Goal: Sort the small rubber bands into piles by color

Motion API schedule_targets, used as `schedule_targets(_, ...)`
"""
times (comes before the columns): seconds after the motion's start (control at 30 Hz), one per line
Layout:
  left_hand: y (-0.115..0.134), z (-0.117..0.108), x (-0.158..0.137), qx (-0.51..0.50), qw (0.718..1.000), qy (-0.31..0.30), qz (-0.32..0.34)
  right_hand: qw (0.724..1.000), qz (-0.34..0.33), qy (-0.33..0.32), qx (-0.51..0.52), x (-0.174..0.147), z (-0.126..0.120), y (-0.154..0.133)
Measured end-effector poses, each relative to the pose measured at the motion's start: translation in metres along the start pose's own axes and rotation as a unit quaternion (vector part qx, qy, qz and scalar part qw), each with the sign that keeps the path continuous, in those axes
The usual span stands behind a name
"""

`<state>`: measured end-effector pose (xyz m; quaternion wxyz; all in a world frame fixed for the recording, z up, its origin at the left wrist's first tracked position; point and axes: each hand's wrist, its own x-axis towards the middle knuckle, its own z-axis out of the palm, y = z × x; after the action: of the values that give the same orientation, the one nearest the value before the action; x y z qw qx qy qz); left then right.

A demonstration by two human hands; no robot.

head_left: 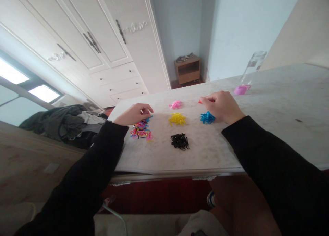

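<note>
Small elastic rubber bands lie in loose piles on the white table (159, 157). At the left is a mixed-colour pile (140, 130). My left hand (135, 114) rests at its far edge, fingers curled, with a bit of blue band (150, 116) at the fingertips. Further right, my right hand (222, 106) has its fingers pinched together by a red band (199, 101); what lies under the palm is hidden. Just below that hand is a blue pile (207, 118). Pink (175, 104), yellow (178, 119) and black (180, 141) piles form a column between my hands.
A clear glass bottle (253, 68) stands at the back right, beside a pink object (241, 89). Dark clothes (66, 124) are heaped beyond the table's left side. Behind are a white wardrobe (113, 58) and a small wooden cabinet (189, 71).
</note>
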<state>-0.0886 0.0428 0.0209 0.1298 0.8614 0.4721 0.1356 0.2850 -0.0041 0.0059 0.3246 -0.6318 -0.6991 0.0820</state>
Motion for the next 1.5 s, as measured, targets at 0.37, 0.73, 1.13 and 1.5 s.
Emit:
schedule_targets(0.37,0.014,0.004,-0.004,-0.013,0.999,-0.035,-0.023,1.000,0.000,-0.008,-0.001,0.000,-0.001,0.000)
schedule_targets(0.73,-0.005,0.000,-0.003,0.036,0.992,0.054,-0.105,1.000,0.006,-0.015,-0.002,0.000,-0.002,-0.001)
schedule_targets(1.13,0.002,0.005,0.000,0.015,0.998,0.049,-0.049,1.000,0.001,-0.013,0.004,0.000,-0.002,-0.002)
schedule_targets(1.5,0.009,0.004,-0.002,-0.010,1.000,-0.029,-0.005,1.000,-0.004,-0.016,0.009,0.000,-0.001,0.000)
